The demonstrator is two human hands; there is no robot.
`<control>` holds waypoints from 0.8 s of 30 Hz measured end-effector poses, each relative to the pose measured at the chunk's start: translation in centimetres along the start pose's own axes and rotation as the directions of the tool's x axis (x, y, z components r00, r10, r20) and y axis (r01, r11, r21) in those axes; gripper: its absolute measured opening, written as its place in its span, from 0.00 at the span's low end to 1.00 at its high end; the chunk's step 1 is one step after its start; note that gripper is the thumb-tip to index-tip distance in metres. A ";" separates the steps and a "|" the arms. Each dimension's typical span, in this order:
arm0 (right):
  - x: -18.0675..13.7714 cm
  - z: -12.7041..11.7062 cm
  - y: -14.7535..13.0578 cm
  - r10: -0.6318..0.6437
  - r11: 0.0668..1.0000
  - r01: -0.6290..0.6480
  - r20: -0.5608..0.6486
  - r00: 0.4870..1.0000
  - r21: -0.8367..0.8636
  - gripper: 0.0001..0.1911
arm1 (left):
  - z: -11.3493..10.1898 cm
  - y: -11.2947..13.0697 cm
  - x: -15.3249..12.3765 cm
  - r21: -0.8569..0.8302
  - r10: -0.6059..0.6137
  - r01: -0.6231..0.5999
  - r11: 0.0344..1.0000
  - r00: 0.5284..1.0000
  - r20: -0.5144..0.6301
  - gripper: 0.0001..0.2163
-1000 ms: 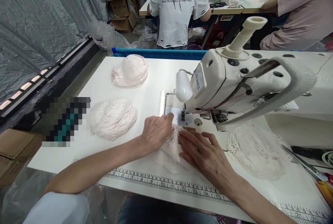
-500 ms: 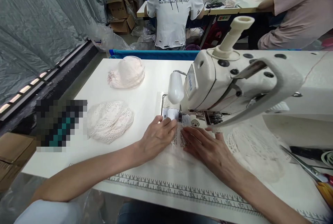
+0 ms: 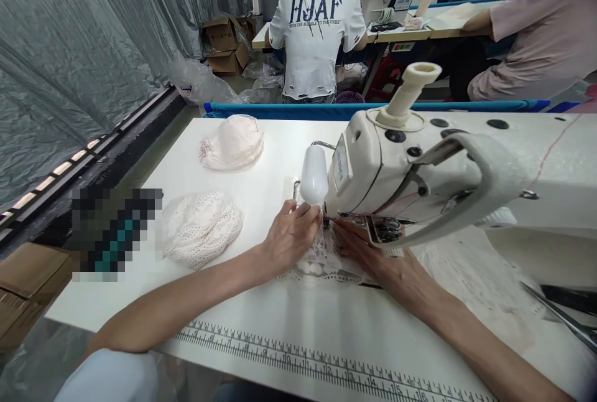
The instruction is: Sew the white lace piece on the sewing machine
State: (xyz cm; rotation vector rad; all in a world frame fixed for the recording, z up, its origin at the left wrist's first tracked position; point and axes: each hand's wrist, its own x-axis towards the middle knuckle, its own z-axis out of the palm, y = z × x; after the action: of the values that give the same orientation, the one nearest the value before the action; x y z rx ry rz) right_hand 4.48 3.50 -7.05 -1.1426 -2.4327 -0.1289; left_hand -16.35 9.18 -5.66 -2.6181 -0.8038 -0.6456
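Observation:
A piece of white lace fabric (image 3: 321, 262) lies on the white table (image 3: 261, 315) under the head of the sewing machine (image 3: 420, 168). My left hand (image 3: 291, 237) rests on its left edge, fingers together and pressed down beside the needle area. My right hand (image 3: 368, 249) lies on the lace's right side, its fingertips reaching under the machine head and partly hidden by it. The needle itself is hidden behind the machine's front.
Two stacks of lace pieces sit on the table's left: a near stack (image 3: 200, 228) and a far stack (image 3: 233, 142). More lace (image 3: 466, 271) lies under the machine arm. Scissors (image 3: 559, 315) lie at the right. Two people work at tables behind. Cardboard boxes (image 3: 28, 290) stand at lower left.
Both hands have slid the lace forward, away from me, until it sits under the machine head. My right fingertips are now tucked beneath the machine.

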 end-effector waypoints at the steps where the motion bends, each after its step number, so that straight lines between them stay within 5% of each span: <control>1: 0.0 -0.2 -0.2 0.013 1.000 -0.013 0.014 1.000 -0.014 0.18 | -0.1 0.0 -0.1 -0.010 -0.006 0.006 1.000 1.000 0.022 0.13; 5: -0.3 -1.5 -1.6 -0.028 0.996 0.022 0.070 0.997 0.089 0.15 | -1.6 0.5 -1.0 -0.113 0.020 -0.004 0.994 0.990 0.139 0.13; 8: -0.7 -2.4 -2.9 -0.103 0.977 0.084 0.090 0.991 0.196 0.21 | -3.1 1.8 -2.2 -0.309 0.084 -0.026 0.951 0.981 0.176 0.06; 11: -1.0 -2.4 -3.9 -0.107 0.980 0.094 0.069 0.992 0.173 0.14 | -3.9 3.2 -3.2 -0.401 0.105 -0.018 0.916 0.975 0.197 0.19; 14: -1.0 -1.7 -4.3 -0.055 0.983 0.060 -0.034 0.998 0.173 0.04 | -3.6 4.0 -3.6 -0.336 0.060 -0.005 0.942 0.986 0.153 0.12; 19: -0.5 -0.4 -3.9 0.064 0.968 -0.015 -0.190 0.980 0.250 0.04 | -2.6 3.8 -3.1 -0.276 -0.068 0.073 0.958 0.997 0.027 0.08; 24: -0.3 -0.5 -3.6 0.059 0.962 -0.019 -0.139 0.989 0.272 0.05 | -2.8 3.8 -3.0 -0.348 -0.100 0.098 0.932 0.995 0.013 0.10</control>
State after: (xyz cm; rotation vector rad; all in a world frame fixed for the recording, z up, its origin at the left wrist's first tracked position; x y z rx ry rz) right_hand 2.14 0.80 -6.39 -1.0199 -2.2156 0.1252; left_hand -17.20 3.67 -5.45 -2.9026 -0.8958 -0.8954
